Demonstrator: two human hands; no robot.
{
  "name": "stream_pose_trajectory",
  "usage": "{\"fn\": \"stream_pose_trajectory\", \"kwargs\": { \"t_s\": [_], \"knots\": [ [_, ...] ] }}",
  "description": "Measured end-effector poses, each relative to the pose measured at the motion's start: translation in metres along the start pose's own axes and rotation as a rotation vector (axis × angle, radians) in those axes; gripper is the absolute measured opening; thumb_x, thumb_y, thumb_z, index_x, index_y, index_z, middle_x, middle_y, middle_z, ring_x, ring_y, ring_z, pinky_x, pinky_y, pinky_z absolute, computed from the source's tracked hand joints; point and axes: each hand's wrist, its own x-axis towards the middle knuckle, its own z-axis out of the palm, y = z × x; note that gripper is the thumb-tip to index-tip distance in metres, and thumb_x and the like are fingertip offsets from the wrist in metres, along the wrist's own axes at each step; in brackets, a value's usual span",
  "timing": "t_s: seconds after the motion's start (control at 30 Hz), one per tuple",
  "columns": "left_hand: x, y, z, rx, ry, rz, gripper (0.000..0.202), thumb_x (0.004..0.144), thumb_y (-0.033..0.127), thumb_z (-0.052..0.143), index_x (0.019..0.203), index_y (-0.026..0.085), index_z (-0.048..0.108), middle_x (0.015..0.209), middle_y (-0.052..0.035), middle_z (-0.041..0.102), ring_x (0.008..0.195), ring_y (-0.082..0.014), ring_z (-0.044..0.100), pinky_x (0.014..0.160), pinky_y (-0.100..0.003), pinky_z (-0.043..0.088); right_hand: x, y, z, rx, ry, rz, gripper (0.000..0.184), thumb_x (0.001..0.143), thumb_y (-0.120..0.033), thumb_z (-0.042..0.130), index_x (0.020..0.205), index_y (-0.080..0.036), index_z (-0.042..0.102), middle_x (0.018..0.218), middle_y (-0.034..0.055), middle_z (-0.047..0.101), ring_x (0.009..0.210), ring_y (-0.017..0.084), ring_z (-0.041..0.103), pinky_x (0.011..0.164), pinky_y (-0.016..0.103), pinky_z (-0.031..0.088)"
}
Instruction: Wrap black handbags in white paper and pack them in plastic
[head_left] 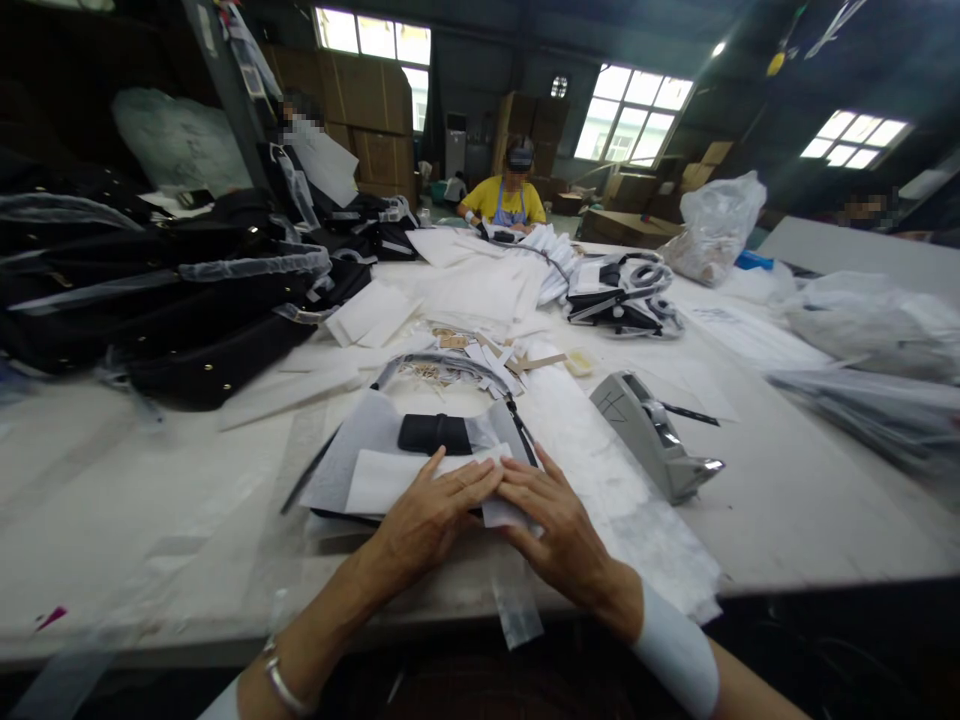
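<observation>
A black handbag lies before me, mostly covered by a white wrapping sheet (379,420); its dark flap strap (433,433) shows at the middle. The bag's handle (442,359), covered in a pale wrap, arches away from me. Across the near side lies a folded white sheet (382,483). My left hand (439,505) rests on this sheet, open, fingers stretched to the right and thumb hidden. My right hand (559,520) is open too, fingers spread over the sheet's right part and thumb at the near edge. The fingertips of both hands meet.
A grey tape dispenser (641,440) stands to the right. Tags and paper scraps (457,360) lie beyond the bag. Black bags (165,300) are piled on the left, a partly wrapped bag (622,290) further back. A person in yellow (506,200) sits across the table.
</observation>
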Motion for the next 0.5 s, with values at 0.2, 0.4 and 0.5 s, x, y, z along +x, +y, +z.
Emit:
{"fn": "stream_pose_trajectory", "kwargs": {
  "t_s": [0.2, 0.4, 0.5],
  "knots": [
    [-0.001, 0.000, -0.003, 0.009, 0.022, 0.017, 0.055, 0.094, 0.011, 0.046, 0.146, 0.024, 0.038, 0.147, -0.0093, 0.051, 0.137, -0.0216, 0.045, 0.119, -0.059, 0.018, -0.056, -0.012, -0.025, 0.062, -0.171, -0.176, 0.034, 0.089, -0.037, 0.069, 0.116, -0.017, 0.063, 0.109, 0.0085, 0.074, 0.107, 0.023, 0.065, 0.101, 0.041, 0.047],
    [-0.001, 0.000, -0.003, 0.052, 0.054, 0.009, 0.057, 0.093, 0.008, 0.045, 0.147, 0.028, 0.037, 0.147, -0.0085, 0.050, 0.136, -0.0223, 0.047, 0.116, -0.061, 0.025, -0.075, -0.008, 0.009, 0.015, -0.218, -0.117, 0.027, 0.095, -0.015, 0.052, 0.121, -0.020, 0.060, 0.120, 0.0080, 0.070, 0.121, 0.022, 0.060, 0.112, 0.046, 0.041],
    [-0.002, -0.001, -0.001, 0.059, 0.060, 0.013, 0.057, 0.093, 0.007, 0.044, 0.146, 0.026, 0.037, 0.147, -0.0097, 0.050, 0.136, -0.0228, 0.047, 0.115, -0.062, 0.028, -0.070, -0.008, 0.007, 0.153, -0.098, -0.081, 0.023, 0.093, -0.009, 0.049, 0.108, -0.020, 0.061, 0.108, 0.0066, 0.074, 0.117, 0.021, 0.062, 0.112, 0.043, 0.042]
  ]
}}
